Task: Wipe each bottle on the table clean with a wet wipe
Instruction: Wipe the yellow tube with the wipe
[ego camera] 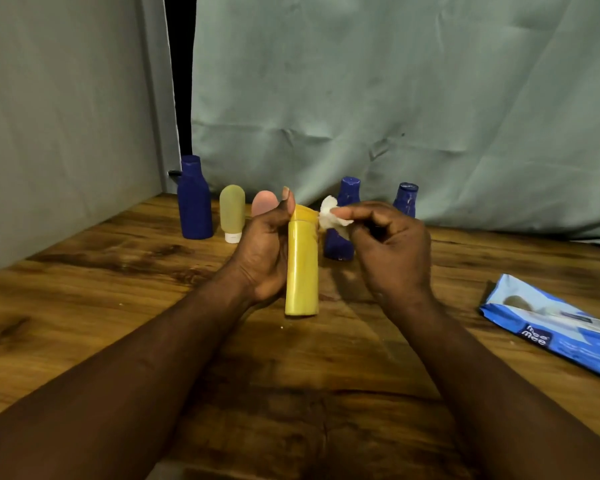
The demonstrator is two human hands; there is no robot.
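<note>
My left hand (264, 251): fingers wrapped round the yellow bottle (302, 268), upright at mid tabletop (118, 289) | my right hand (392, 244): fingers pinch the wet wipe (329, 213) against the bottle's cap

Yellow bottle (302, 268): upright, gripped by left hand (264, 258). Wipe (331, 216): white, crumpled, pinched by right hand (392, 251), touching yellow bottle's cap. Back row, standing: tall blue bottle (194, 199), green tube (232, 211) on its white cap, pink tube (264, 202), mid blue bottle (338, 245), right blue bottle (406, 199).

Both forearms (174, 341) are showing bare; the left hand (262, 252) and right hand (394, 251) are showing bare too, left thumbnail (285, 193) cut short.
</note>
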